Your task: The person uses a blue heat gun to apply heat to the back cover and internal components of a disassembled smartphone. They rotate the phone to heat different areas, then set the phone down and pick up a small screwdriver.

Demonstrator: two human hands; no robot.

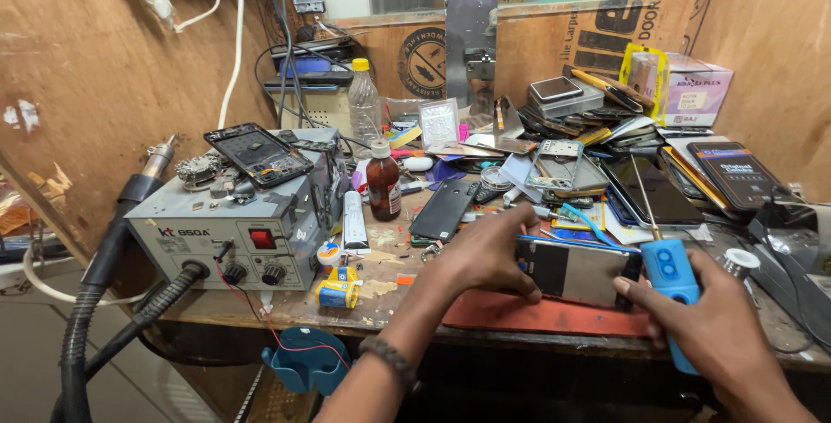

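The wooden workbench (381, 297) is crowded: a grey hot-air rework station (227, 237) stands at the left with its black hose (95, 302) hanging off the edge, and a heap of phones and spare screens (606, 142) fills the back right. On the red mat (519, 312) at the front edge lies an opened phone (576, 271), back up, its metal inner plate showing.

The left hand (489, 254) presses down on the phone's left end, fingers curled together over the edge to steady it. The right hand (710, 328) wraps a blue soldering iron (671, 280) in a closed grip, thumb along its body (the thin tip points up and away from the phone, towards the pile).

This looks like the steadying stage of board work. The next move seems to call for swinging the tip down onto the phone while the left hand keeps it from sliding.
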